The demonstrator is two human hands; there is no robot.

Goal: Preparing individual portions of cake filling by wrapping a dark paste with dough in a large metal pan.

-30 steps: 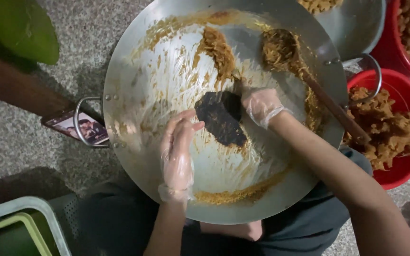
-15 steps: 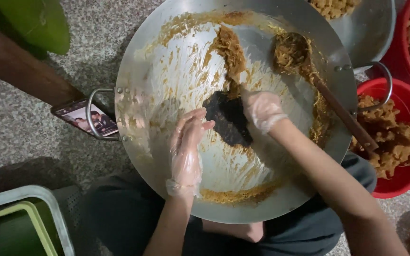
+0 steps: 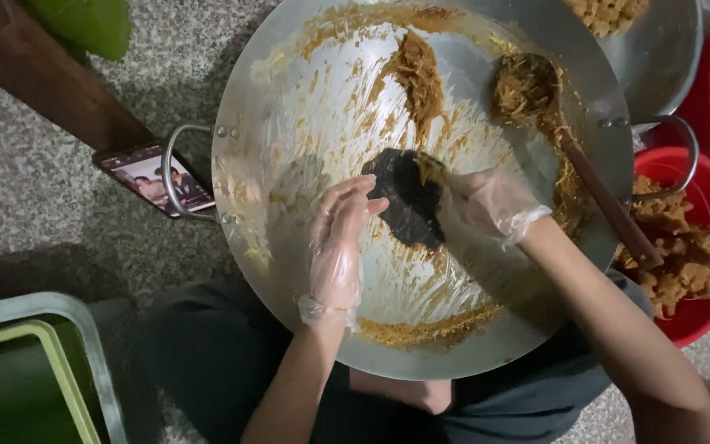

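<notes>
Drawn closer since a second ago — left hand now beside the dark patch at the pan's centre, fingers nearly touching its nine o'clock edge, where before stood apart at seven. Right hand at the patch's three o'clock, holding a small tuft of shredded filling between fingertips; left hand loosely curled, palm inward, holding nothing that can be seen. Suggests gathering and shaping of a portion under way. Both in thin, crinkled clear gloves. Pan wide, round, shiny metal, smeared with golden-brown fibrous streaks. Wooden spoon resting at two o'clock, bowl caked with shreds. Red tub at three o'clock — heaped with rough brownish lumps. Phone flat by the nine o'clock handle.
</notes>
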